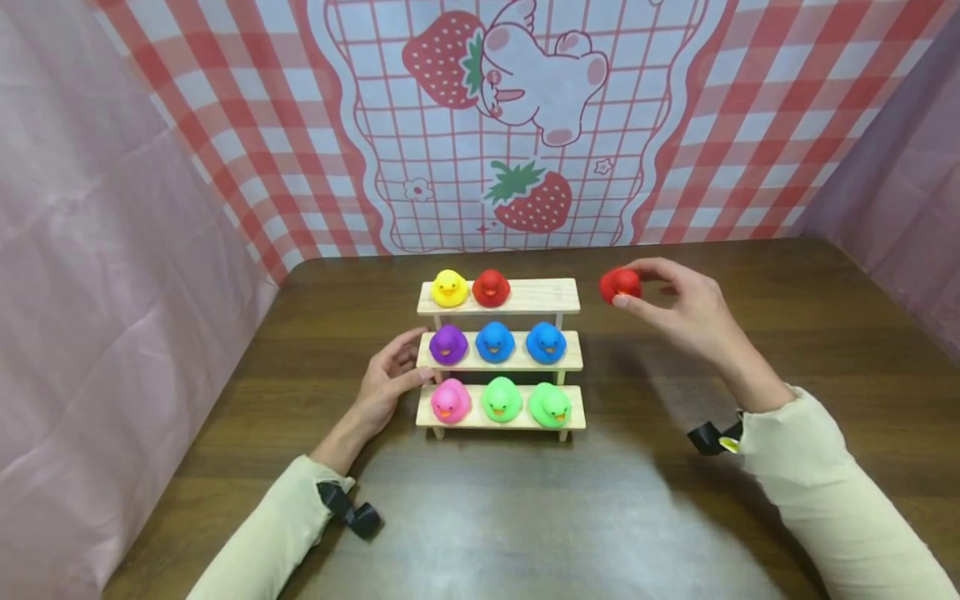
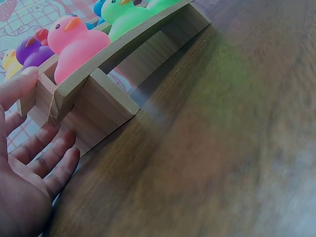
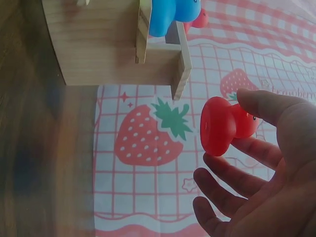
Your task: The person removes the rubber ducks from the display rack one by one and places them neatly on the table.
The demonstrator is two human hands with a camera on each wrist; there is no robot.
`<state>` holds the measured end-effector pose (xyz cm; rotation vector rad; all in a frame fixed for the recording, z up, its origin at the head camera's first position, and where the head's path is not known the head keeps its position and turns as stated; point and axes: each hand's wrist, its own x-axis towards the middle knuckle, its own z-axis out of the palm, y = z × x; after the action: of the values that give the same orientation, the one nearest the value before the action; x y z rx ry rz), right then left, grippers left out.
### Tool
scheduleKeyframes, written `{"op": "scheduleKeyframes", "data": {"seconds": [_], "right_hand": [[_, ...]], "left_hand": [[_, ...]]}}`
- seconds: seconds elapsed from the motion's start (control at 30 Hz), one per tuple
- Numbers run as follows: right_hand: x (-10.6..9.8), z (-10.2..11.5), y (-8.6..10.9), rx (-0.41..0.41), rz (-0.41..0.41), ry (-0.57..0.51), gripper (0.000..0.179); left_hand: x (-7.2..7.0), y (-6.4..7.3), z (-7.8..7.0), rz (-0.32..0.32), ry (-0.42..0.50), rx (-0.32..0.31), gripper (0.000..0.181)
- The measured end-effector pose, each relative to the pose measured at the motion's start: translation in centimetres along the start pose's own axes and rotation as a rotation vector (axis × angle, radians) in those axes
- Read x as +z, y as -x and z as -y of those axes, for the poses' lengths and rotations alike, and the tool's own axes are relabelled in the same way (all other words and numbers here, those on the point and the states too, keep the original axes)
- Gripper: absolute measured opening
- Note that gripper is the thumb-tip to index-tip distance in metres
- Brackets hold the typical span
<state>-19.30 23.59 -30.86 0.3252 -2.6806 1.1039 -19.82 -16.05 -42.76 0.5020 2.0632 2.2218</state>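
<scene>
In the head view my right hand [image 1: 693, 312] pinches a red rubber duck [image 1: 620, 286] between thumb and fingertips, in the air right of a three-tier wooden stand [image 1: 543, 297]. The right wrist view shows the duck's flat base [image 3: 215, 126] facing the stand. My left hand [image 1: 381, 385] rests against the stand's left side, its thumb at the middle shelf's end and its fingers loosely extended along the side panel [image 2: 94, 113]. A yellow duck [image 1: 448, 289] and another red duck [image 1: 491, 288] sit on the top shelf, whose right end is bare.
Middle shelf: a purple duck [image 1: 447, 345] and two blue ducks [image 1: 495, 342]. Bottom shelf: a pink duck [image 1: 451, 402] and two green ducks [image 1: 502, 400], the right one turned slightly. A brown wooden table [image 1: 517, 517] bears the stand. Behind hangs a strawberry-print checked cloth [image 1: 292, 142].
</scene>
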Motion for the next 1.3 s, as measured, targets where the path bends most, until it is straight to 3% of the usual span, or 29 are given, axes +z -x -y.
{"op": "scheduleKeyframes", "data": {"seconds": [0.73, 0.97, 1.3], "right_hand": [[-1.3, -2.8, 1.0, 0.049, -0.003, 0.053, 0.049], [-1.5, -3.6, 1.3, 0.082, 0.038, 0.049, 0.049], [-0.4, -5.5, 1.0, 0.042, 0.071, 0.052, 0.045]], "left_hand": [[0.1, 0.3, -0.4, 0.002, 0.024, 0.004, 0.067], [0.0, 0.2, -0.2, 0.013, 0.035, 0.016, 0.068], [0.1, 0.1, -0.2, 0.013, 0.034, 0.018, 0.068]]}}
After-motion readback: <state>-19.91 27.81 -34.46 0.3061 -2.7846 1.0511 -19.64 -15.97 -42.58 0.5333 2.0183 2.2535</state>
